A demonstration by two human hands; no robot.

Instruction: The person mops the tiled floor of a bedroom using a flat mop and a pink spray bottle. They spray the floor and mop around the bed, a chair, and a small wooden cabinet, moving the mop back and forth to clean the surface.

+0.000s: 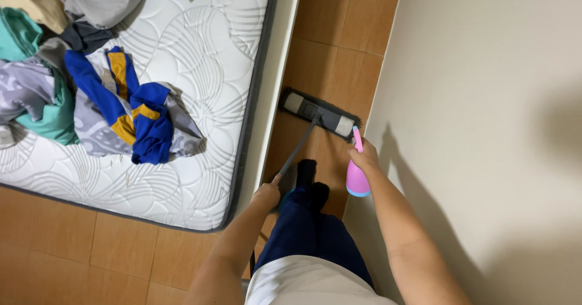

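From the head camera, looking straight down, the person is standing in the narrow strip of brown tiled floor (339, 56) between the mattress (200, 56) and the cream wall (485, 99), and everything is best placed from that mattress. The left hand (267, 193) is gripping the mop handle (298, 149), fingers closed round it just off the mattress's right edge, while the right hand (364, 156) is wrapping round the neck of a pink spray bottle (356, 175), which is hanging with its body downward and its nozzle pointing toward the mop head. The flat mop head (320, 113) is lying across the strip, farther along the mattress's right side than both hands, with its near end by the bed edge and its far end almost touching the wall. The two hands are working apart, the left nearer the mattress and the right nearer the wall, with the dark-socked feet (312, 181) between them. Judging from this, doing the step well is calling for aiming the spray at the floor just by the pad rather than at the wall or bedding, and keeping the pad flat while steering the handle one-handed. On the mattress, well away from the hands, a heap of clothes (115, 99) is lying, blue and yellow among grey and teal.
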